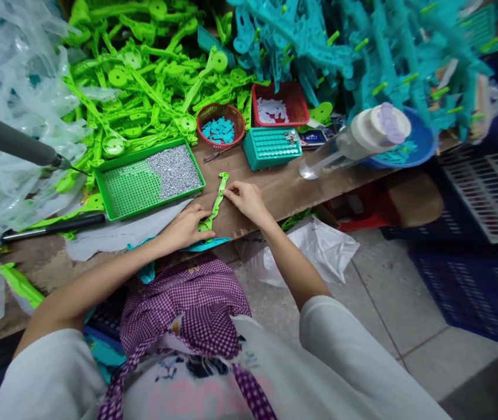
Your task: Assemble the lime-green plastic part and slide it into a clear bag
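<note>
1 green part [218, 202], head view: slanted across the brown bench [272, 188], near its front edge.
Left hand [184, 228]: my thumb and fingers clamped about the part's lower end.
Right hand [247, 200]: my fingertips touching its upper half, apart from my left; can't tell if I pinch it or something small.
Green tray [129, 189]: just beyond my left, silver bits [174, 170] at its right end.
Red round basket [223, 144]: teal pieces [219, 129] inside, teal box [272, 154] beside it.
</note>
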`<state>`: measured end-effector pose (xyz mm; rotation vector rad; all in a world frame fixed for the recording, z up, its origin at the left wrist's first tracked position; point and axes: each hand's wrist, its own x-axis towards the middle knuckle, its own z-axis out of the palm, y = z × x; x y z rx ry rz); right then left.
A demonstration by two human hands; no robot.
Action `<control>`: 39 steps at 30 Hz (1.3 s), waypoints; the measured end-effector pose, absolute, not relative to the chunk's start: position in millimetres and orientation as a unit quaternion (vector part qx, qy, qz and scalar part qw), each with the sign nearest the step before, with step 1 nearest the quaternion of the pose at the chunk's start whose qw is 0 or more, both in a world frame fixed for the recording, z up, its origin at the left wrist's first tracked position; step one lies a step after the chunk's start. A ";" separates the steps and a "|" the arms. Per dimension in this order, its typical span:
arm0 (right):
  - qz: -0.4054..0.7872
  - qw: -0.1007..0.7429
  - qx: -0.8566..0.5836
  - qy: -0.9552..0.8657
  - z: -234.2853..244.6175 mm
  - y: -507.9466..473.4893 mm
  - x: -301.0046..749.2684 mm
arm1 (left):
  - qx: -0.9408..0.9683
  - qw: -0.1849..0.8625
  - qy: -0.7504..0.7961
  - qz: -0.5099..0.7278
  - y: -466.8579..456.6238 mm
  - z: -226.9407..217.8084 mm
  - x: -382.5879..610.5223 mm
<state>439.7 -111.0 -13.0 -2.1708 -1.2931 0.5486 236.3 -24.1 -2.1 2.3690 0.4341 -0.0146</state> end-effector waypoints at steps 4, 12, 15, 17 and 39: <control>0.191 0.261 -0.797 -0.510 -11.8 -112.7 441.3 | 0.918 0.359 0.164 -0.017 -24.4 1.1 237.2; 0.213 0.253 -0.788 -0.520 -6.4 -115.5 443.5 | 0.914 0.365 0.175 -0.033 -26.5 0.5 240.5; 0.230 0.246 -0.796 -0.504 -2.1 -114.4 444.9 | 0.907 0.383 0.173 -0.024 -23.3 0.2 243.6; 0.236 0.251 -0.794 -0.502 -1.5 -115.3 444.9 | 0.905 0.396 0.155 -0.025 -19.5 0.3 247.5; 0.245 0.177 -0.765 -0.569 4.2 -97.6 455.8 | 0.905 0.399 0.090 -0.118 4.0 -2.0 269.5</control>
